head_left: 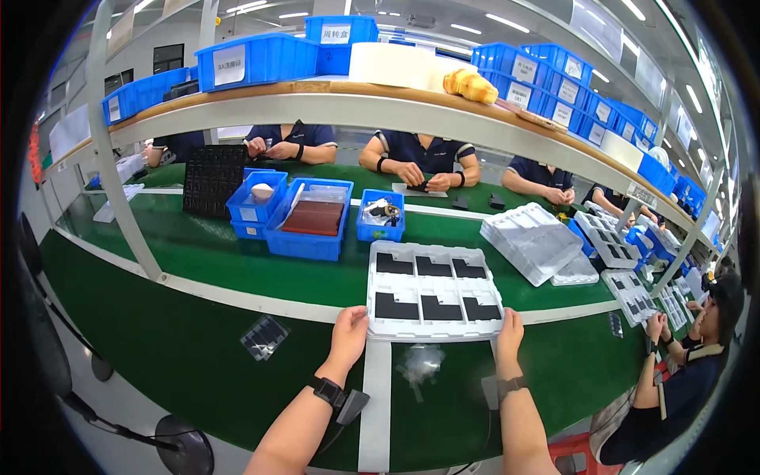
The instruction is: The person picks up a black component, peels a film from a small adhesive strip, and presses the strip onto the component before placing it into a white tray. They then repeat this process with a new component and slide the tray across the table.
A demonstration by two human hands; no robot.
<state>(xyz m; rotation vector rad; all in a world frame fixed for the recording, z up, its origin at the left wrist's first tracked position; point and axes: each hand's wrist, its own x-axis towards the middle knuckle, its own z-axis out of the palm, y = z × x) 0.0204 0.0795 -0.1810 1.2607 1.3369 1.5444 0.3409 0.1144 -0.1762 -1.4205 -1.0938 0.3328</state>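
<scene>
A white moulded tray [434, 252] lies on the green bench in front of me, with several flat black parts in its pockets. My left hand [349, 334] grips the tray's near left corner. At the near right corner my right hand [508, 332] holds the edge. Each wrist wears a black strap. A crumpled clear plastic bag [419, 362] lies on the bench between my forearms, just below the tray.
A small bagged black part [265, 337] lies to my left. Blue bins [310, 218] and a black tray [214, 179] stand beyond; a stack of white trays [532, 241] sits to the right. Several seated people work across the bench, another person at right [697, 348]. A shelf with blue bins [253, 59] runs overhead.
</scene>
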